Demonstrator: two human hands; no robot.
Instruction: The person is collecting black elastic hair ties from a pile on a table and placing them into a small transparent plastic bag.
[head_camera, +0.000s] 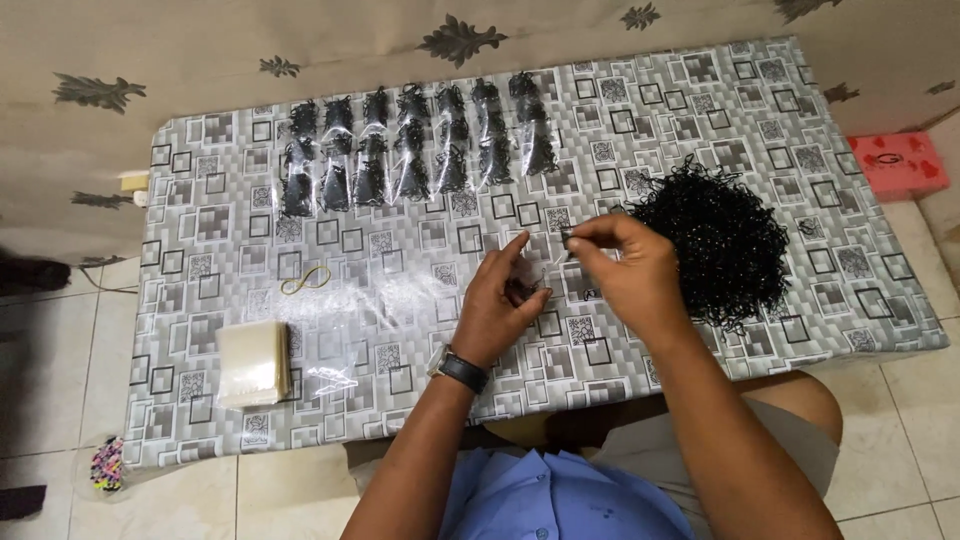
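Hands work at the near-centre of a low table (700, 90) with a grey square-patterned cover. Left hand (500, 305) holds a small clear bag (530, 270), fingers curled around it. Right hand (625, 270) pinches black elastic bands (567, 238) at the bag's mouth. One loose heap of black bands (725, 240) lies just right of the hands. Seven rows of filled bags (410, 145) line the table's far side. One stack of empty bags (252, 362) sits near the left front edge, one tan rubber band (305, 281) beyond it; open cover between.

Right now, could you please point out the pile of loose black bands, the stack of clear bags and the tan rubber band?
pile of loose black bands (722, 240), head view, middle of pile.
stack of clear bags (252, 362), head view, top face.
tan rubber band (305, 281), head view, on the loop.
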